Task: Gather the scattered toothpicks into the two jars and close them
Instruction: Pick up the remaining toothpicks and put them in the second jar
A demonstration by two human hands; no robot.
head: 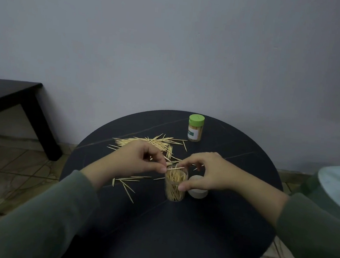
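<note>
An open clear jar full of toothpicks stands in the middle of the round black table. My right hand grips the jar, thumb on its side and fingers curled over the far rim. My left hand pinches a toothpick lying across the jar's mouth. A white lid sits just right of the jar. Several loose toothpicks lie scattered behind my left hand, and a few more lie left of the jar. A second jar with a green cap, shut, stands at the back.
A dark low table stands to the left on the tiled floor. A pale green rounded object sits at the right edge. A grey wall runs behind the table.
</note>
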